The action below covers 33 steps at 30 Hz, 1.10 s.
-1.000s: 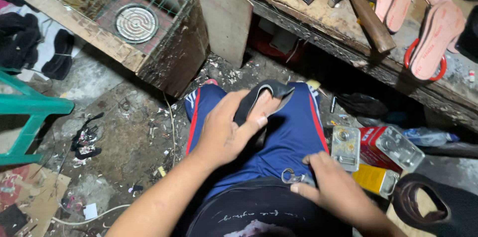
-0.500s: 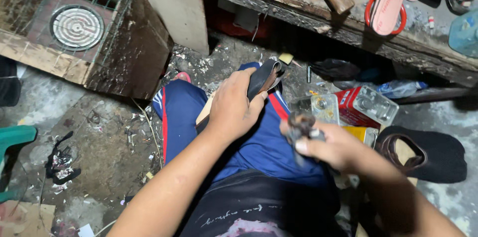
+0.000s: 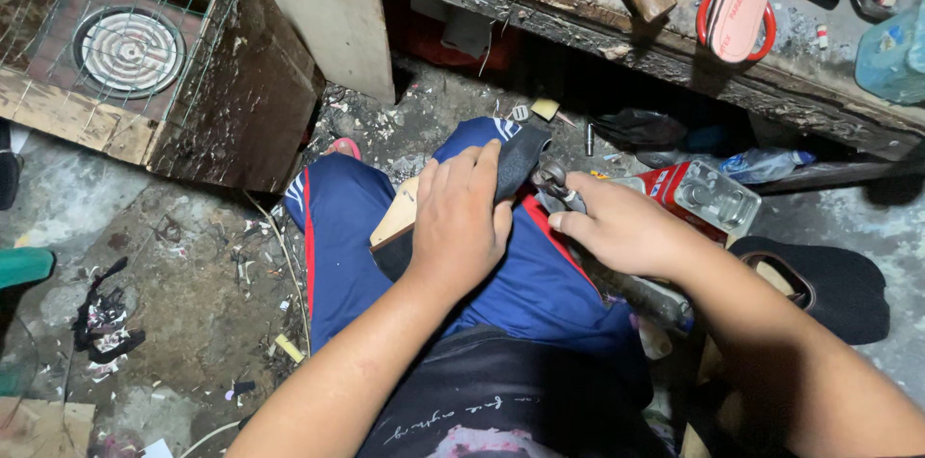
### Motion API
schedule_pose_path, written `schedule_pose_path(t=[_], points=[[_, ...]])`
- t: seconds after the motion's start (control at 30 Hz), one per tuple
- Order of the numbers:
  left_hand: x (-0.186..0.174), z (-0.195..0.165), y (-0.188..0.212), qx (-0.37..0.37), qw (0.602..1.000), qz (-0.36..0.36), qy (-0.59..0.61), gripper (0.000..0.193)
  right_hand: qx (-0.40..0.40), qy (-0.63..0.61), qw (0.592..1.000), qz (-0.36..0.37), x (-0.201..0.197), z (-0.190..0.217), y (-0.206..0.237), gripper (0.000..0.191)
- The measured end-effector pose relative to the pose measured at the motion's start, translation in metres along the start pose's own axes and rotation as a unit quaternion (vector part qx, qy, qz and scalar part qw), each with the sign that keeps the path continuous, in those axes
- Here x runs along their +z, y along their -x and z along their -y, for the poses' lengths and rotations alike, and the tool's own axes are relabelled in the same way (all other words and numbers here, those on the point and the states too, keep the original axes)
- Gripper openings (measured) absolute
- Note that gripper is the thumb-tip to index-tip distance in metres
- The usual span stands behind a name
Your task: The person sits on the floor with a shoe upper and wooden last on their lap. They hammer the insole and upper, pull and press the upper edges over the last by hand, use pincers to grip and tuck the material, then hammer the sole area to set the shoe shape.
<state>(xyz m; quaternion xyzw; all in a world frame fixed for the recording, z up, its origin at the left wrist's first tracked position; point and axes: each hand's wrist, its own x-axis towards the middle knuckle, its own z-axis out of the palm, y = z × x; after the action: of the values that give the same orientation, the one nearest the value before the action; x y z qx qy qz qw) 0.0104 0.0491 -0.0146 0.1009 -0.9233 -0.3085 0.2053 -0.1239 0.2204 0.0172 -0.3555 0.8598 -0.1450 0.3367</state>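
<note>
Pinning the sole (image 3: 515, 164) flat on my knee, my left hand (image 3: 462, 217) steadies it; my right hand (image 3: 621, 227) clenches what look like pliers (image 3: 557, 183).

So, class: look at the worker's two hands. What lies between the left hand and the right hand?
In the head view, the dark upper end of the shoe piece and the metal head of the pliers sit between the left hand and the right hand.

Shoe piece (image 3: 453, 208) on the lap, pliers (image 3: 559, 188) just right, wooden bench (image 3: 597, 15) beyond, metal box (image 3: 708, 198) right
</note>
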Motion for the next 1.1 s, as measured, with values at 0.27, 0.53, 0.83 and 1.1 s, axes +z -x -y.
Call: schedule_pose_path(t=[0.27, 0.53, 0.83, 1.1], points=[[0.007, -0.006, 0.006, 0.001, 0.999, -0.006, -0.040, 0.073, 0.005, 0.120, 0.992, -0.043, -0.013, 0.028, 0.017, 0.044], [0.011, -0.010, 0.010, 0.045, 0.989, -0.029, -0.137, 0.068, -0.056, 0.181, 0.977, -0.095, -0.007, 0.019, 0.021, 0.030], [-0.022, 0.031, -0.024, -0.092, 0.970, 0.117, 0.194, 0.058, -0.191, -0.116, 0.921, -0.319, 0.044, -0.002, -0.046, 0.054], [-0.021, 0.034, -0.020, 0.048, 0.985, 0.042, 0.160, 0.051, 0.066, -0.290, 0.950, 0.098, 0.005, -0.005, -0.043, 0.035]])
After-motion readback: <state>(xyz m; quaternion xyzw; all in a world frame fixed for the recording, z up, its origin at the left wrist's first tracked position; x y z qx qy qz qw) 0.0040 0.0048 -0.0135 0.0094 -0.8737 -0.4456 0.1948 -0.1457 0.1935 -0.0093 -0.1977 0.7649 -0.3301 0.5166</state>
